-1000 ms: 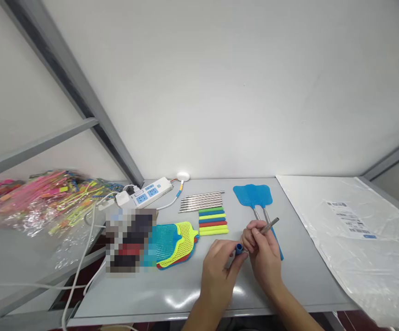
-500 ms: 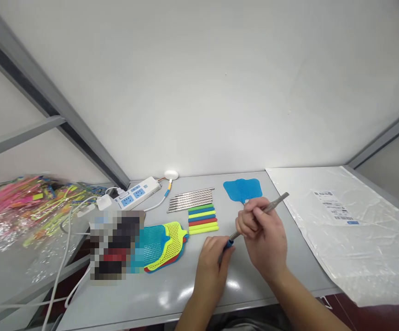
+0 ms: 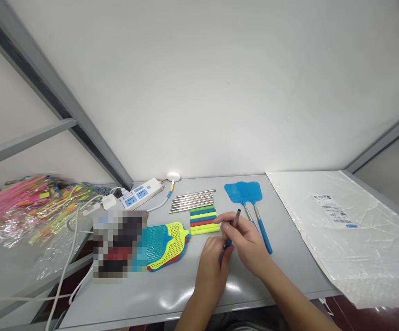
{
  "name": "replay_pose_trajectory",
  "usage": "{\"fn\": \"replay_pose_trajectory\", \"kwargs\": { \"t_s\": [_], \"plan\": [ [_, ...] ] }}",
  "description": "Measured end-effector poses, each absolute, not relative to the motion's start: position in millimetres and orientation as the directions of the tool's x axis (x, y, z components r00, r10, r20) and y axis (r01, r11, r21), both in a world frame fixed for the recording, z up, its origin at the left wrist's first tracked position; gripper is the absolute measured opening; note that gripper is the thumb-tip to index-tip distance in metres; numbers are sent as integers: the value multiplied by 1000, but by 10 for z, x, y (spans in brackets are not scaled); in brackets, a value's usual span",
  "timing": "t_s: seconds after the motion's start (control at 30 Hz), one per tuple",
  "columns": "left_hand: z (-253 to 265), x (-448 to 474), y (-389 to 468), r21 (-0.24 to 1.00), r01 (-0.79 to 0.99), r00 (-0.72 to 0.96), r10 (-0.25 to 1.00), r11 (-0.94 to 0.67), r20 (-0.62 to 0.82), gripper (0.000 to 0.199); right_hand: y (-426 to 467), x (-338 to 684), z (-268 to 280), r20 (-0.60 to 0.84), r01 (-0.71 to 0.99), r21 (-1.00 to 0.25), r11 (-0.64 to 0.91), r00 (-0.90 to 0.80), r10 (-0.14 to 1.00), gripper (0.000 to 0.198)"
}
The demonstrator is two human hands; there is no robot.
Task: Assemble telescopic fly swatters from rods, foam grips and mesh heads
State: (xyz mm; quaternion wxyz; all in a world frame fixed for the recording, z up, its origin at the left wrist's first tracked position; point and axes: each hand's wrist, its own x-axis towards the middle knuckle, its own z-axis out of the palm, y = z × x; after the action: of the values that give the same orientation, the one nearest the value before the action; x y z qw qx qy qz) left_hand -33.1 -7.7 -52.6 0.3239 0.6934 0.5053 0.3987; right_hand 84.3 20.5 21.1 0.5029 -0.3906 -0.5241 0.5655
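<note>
My left hand [image 3: 211, 263] is closed around a blue handle sleeve [image 3: 228, 242], most of it hidden by the fingers. My right hand [image 3: 245, 241] pinches a metal rod [image 3: 235, 219] just above the sleeve, and the rod's upper end points up out of the fingers. The lower end of the rod is hidden at the sleeve. Behind my right hand lie two blue fly swatters [image 3: 257, 191] with metal shafts and blue handles. To the left are a row of coloured handle sleeves [image 3: 202, 220] and a row of metal rods [image 3: 194, 201].
Swatter heads [image 3: 171, 248] in yellow, blue and red are stacked at the left, beside a blurred patch. A power strip [image 3: 140, 195] with cables stands behind them. Bagged colourful items [image 3: 30, 207] lie far left. A white bubble mailer [image 3: 340, 239] covers the table's right side.
My right hand has moved left and down, close to my left hand. The rod now points more upright and shows far less length. The swatters' handles have come into view.
</note>
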Motion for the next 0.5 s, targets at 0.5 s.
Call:
{"fn": "replay_pose_trajectory", "kwargs": {
  "t_s": [0.5],
  "plan": [
    [-466,-368,-139,913,293,178,954,-285,241,24,187,873,362,47,-492,-870,38,-5,999,39]
  ]
}}
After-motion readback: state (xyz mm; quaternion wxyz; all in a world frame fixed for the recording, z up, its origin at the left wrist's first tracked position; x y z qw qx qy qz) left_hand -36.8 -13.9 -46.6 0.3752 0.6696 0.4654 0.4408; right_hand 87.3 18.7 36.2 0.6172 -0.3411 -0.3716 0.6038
